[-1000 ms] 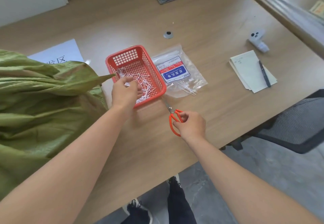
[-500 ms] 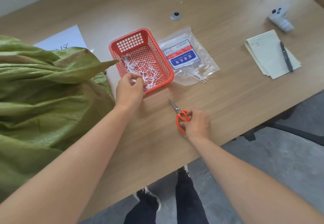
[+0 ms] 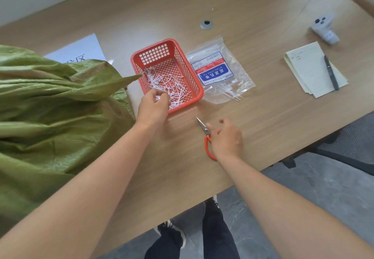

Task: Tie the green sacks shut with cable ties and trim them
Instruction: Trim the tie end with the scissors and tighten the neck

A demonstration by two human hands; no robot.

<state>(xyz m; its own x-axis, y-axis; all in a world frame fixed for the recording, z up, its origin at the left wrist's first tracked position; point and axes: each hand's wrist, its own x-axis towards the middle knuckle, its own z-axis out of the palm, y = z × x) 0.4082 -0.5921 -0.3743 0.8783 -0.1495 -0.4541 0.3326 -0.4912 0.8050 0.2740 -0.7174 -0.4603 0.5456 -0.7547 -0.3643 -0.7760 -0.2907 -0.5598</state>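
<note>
**Left hand at the basket rim, right hand over the scissors**

Head view: your left hand [image 3: 154, 107] sits at the near-left corner of the red plastic basket [image 3: 199, 88], fingers curled in over the rim with the tips pinched together above the white trimmed tie ends [image 3: 168, 85] scattered across the basket floor — whether they grip 1 of those pieces you cannot tell from here. Your right hand [image 3: 226, 139] hovers over the orange-handled scissors [image 3: 206, 137], which lie flat on the wooden table [image 3: 273, 121] with blades closed and tips pointing away from you. The fingers are loosely spread and released; the palm covers part of the handle loops, but nothing is grasped.

The green sacks [image 3: 50, 106] are heaped at your left, covering that side of the table, and 1 pointed fold of fabric reaches to the basket's left wall. Just right of the basket lies the clear bag of nylon cable ties [image 3: 218, 70], label up, with loose white ties showing at its near end.

Further right rest a notepad [image 3: 309, 72] with a black pen [image 3: 330, 72] lying on it — and beyond those a small grey device [image 3: 323, 28]. A white printed sheet [image 3: 79, 51] peeks out behind the sacks.
</note>
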